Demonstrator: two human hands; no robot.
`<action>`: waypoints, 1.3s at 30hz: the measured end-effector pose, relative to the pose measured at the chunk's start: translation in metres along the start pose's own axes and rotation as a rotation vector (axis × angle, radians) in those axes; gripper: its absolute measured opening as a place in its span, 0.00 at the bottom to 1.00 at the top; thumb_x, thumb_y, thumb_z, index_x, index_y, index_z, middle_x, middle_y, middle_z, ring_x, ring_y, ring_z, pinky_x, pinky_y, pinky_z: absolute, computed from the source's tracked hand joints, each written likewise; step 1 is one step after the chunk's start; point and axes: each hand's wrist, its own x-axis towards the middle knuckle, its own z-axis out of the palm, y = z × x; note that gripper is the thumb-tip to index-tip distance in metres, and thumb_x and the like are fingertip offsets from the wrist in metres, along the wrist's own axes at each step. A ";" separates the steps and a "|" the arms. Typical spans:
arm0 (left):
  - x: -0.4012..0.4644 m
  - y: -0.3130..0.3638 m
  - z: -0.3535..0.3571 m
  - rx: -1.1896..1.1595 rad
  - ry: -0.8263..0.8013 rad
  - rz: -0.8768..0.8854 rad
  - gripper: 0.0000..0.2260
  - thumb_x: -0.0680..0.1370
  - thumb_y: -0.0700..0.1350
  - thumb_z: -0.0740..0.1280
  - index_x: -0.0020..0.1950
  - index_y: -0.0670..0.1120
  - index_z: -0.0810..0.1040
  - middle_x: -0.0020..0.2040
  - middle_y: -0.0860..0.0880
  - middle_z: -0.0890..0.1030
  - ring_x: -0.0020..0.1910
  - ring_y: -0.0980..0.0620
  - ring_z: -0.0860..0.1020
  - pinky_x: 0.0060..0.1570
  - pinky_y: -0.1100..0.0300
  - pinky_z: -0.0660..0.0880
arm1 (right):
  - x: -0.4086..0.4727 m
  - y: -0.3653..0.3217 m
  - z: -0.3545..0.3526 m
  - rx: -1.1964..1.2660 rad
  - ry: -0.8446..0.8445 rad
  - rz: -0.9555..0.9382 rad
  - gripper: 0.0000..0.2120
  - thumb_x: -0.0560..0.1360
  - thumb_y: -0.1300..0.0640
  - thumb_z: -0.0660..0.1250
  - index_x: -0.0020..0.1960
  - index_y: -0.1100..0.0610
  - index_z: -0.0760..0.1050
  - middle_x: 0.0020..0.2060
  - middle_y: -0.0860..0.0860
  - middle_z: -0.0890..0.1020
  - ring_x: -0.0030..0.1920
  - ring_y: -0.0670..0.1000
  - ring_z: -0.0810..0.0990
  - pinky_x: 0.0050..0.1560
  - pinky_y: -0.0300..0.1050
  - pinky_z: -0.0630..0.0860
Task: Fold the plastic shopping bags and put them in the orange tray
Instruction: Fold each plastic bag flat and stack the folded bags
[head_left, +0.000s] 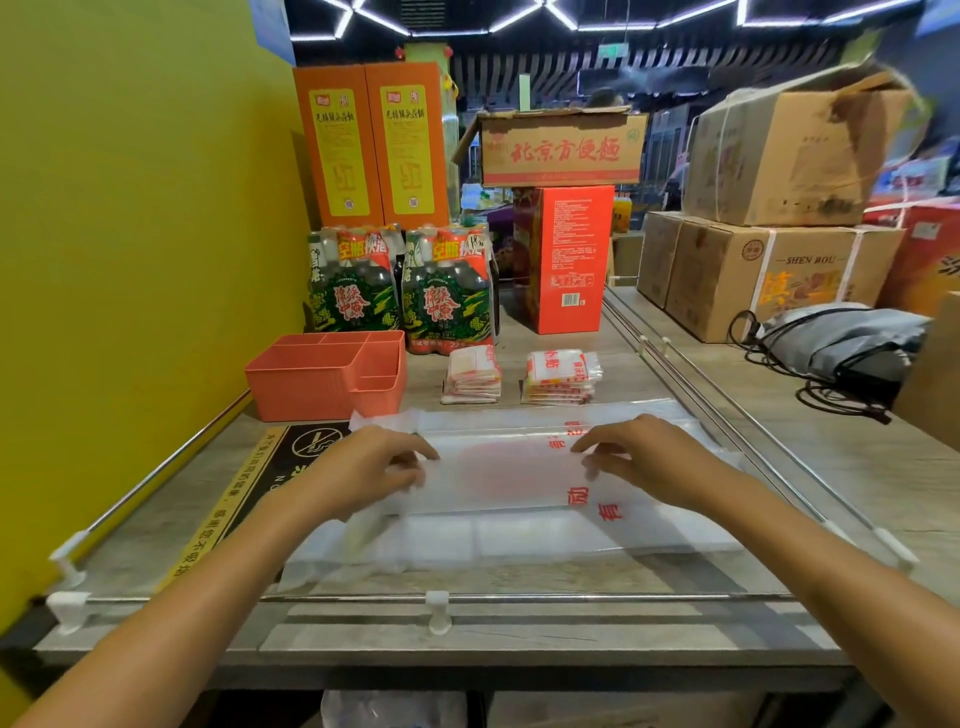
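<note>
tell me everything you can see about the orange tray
The orange tray is a rectangular, ribbed-walled bin that looks like plastic, split by inner walls into one large compartment and several smaller ones. What shows of the compartments is empty. It stands upright on the grey counter by the yellow wall, left of the folded bag stacks. Neither hand touches it.

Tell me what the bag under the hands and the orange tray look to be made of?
Bag: thin plastic film, translucent, slightly glossy; the counter and red print show through its layers. Orange tray: looks like moulded rigid plastic, matte, with a ribbed outer wall and built-in dividers; it could be something else.
</note>
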 end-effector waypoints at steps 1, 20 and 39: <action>0.001 -0.004 -0.003 0.002 0.011 -0.016 0.13 0.79 0.46 0.71 0.62 0.58 0.81 0.48 0.61 0.84 0.47 0.64 0.81 0.50 0.56 0.81 | 0.004 0.002 0.000 -0.006 0.004 0.010 0.13 0.80 0.51 0.67 0.64 0.46 0.80 0.48 0.41 0.86 0.51 0.42 0.83 0.58 0.44 0.79; -0.008 0.014 0.025 0.112 -0.074 0.104 0.21 0.82 0.52 0.63 0.75 0.61 0.66 0.75 0.63 0.64 0.74 0.64 0.60 0.74 0.60 0.61 | 0.021 -0.023 0.047 -0.106 0.016 -0.257 0.21 0.81 0.50 0.67 0.73 0.46 0.72 0.73 0.44 0.72 0.71 0.47 0.70 0.69 0.43 0.69; 0.002 0.004 0.036 0.340 -0.095 0.204 0.17 0.83 0.46 0.62 0.72 0.55 0.74 0.69 0.56 0.77 0.66 0.53 0.77 0.63 0.52 0.75 | 0.015 -0.037 0.077 0.148 -0.354 -0.184 0.28 0.82 0.33 0.49 0.80 0.39 0.56 0.79 0.38 0.57 0.78 0.42 0.55 0.76 0.43 0.51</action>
